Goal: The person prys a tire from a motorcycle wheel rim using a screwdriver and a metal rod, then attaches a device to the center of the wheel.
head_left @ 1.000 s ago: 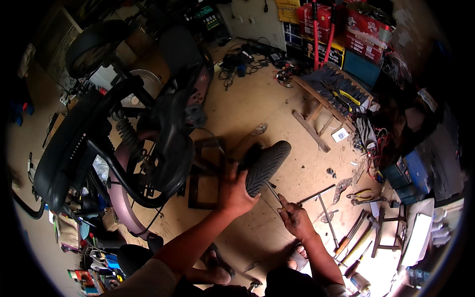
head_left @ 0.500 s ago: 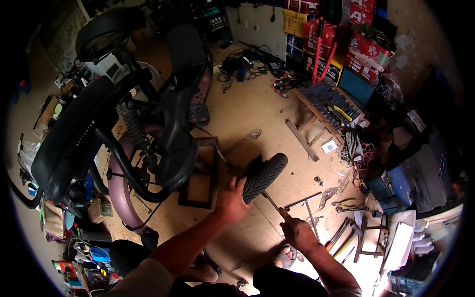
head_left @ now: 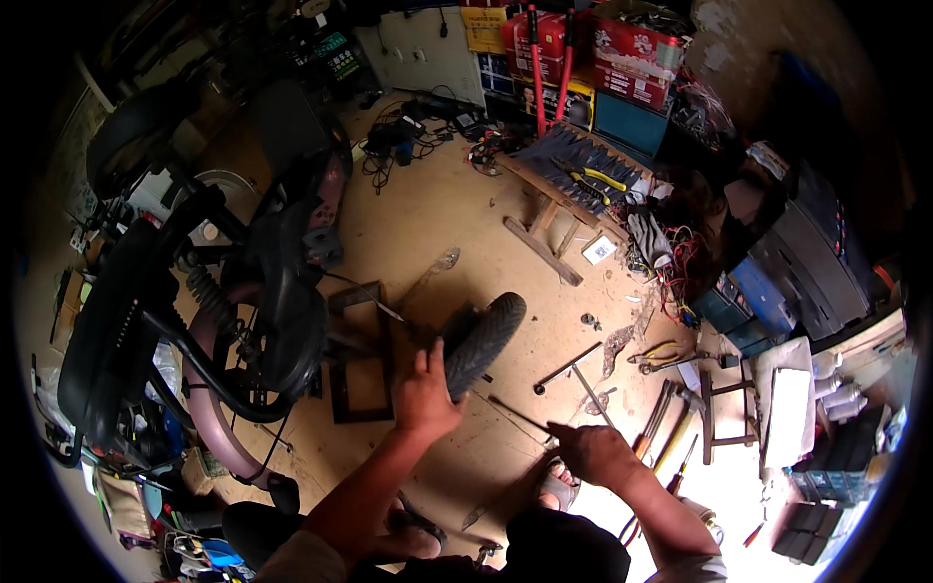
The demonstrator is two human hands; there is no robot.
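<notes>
A small wheel with a black treaded tyre stands on the floor in front of me, leaning slightly. My left hand grips it from the near left side, fingers against the tyre and its hub side. The wheel's far side is partly hidden. My right hand is closed around a slim dark metal bar, which looks like a tyre lever. Its tip points toward the tyre's lower edge but is apart from it. Close to that edge a short dark stub, perhaps the axle end, sticks out.
A scooter with a pink fender stands at left, near a dark wooden frame. A T-handled wrench, pliers and hammers lie at right. A low wooden stool bears tools farther back.
The lever's tip has come away from the tyre's edge, and my right hand has drawn back. The tyre stands more upright. My view has swung right, shifting the scene left.
</notes>
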